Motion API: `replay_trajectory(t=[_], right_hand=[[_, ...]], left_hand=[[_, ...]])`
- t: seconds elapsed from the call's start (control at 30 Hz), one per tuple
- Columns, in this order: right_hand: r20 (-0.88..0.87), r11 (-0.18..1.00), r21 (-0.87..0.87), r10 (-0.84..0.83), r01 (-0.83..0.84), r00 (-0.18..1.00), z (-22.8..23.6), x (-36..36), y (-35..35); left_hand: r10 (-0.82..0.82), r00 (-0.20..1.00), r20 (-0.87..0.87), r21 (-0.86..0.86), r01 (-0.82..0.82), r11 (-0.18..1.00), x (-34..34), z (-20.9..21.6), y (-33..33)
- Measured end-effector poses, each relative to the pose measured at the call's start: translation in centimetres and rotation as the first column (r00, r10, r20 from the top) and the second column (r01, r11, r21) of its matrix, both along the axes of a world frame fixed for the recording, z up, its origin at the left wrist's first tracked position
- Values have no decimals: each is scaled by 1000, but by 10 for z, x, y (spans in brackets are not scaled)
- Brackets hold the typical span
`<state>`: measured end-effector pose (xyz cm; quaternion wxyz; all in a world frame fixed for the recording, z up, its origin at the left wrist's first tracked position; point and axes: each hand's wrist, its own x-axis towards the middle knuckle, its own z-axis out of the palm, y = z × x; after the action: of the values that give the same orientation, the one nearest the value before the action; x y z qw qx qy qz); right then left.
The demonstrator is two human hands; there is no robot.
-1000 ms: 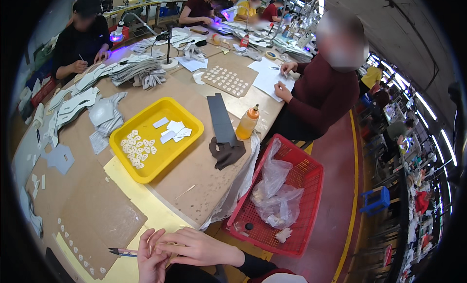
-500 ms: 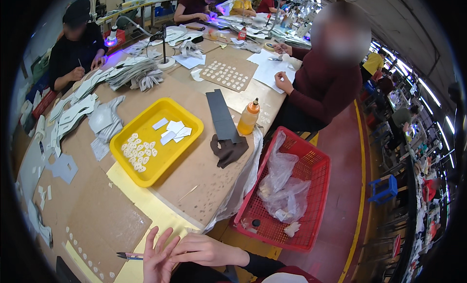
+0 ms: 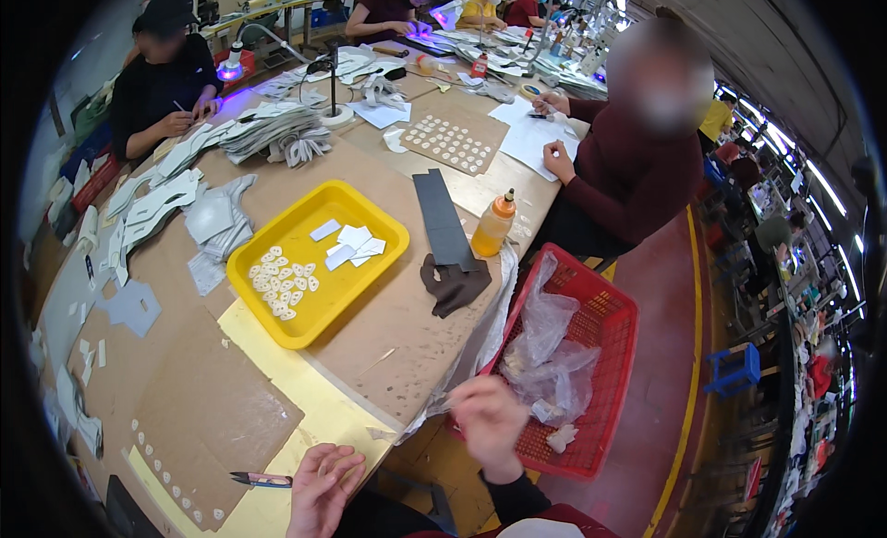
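My left hand (image 3: 323, 487) is low over the table's near edge, fingers curled in toward the thumb; whatever may be between them is hidden. Beside it lie slim pens (image 3: 261, 480) on a yellow sheet (image 3: 319, 404) and the brown board (image 3: 208, 427). Off to the right, my right hand (image 3: 490, 422) is raised between the table edge and the red basket, blurred, its fingertips drawn together around something thin and pale that I cannot make out. Small white oval pieces (image 3: 166, 476) run in a row along the board's near side.
A yellow tray (image 3: 393, 247) holds oval pieces and white cards. Past it are a dark grey strip (image 3: 442, 214), a brown cloth (image 3: 453, 287) and an orange-capped bottle (image 3: 494, 224). A red basket (image 3: 610, 381) with plastic bags stands right. A co-worker (image 3: 637, 159) sits beyond it.
My right hand has moved away from my left, up and right toward the basket. My left fingers, spread before, are now curled. The view has shifted slightly.
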<state>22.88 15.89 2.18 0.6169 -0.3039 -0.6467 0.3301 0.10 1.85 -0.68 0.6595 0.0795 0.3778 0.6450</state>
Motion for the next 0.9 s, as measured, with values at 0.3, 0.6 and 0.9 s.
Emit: replay_trajectory(t=[0.3, 0.6, 0.9], right_hand=[[-213, 873, -63, -486, 485, 848, 41, 79, 137], [316, 787, 162, -613, 595, 724, -7, 109, 317], [742, 906, 222, -397, 362, 540, -51, 84, 379]], left_hand=[[13, 998, 57, -42, -10, 999, -3, -19, 2], [8, 998, 56, -44, -6, 999, 0, -14, 4], [-4, 995, 105, -60, 10, 998, -4, -19, 2]])
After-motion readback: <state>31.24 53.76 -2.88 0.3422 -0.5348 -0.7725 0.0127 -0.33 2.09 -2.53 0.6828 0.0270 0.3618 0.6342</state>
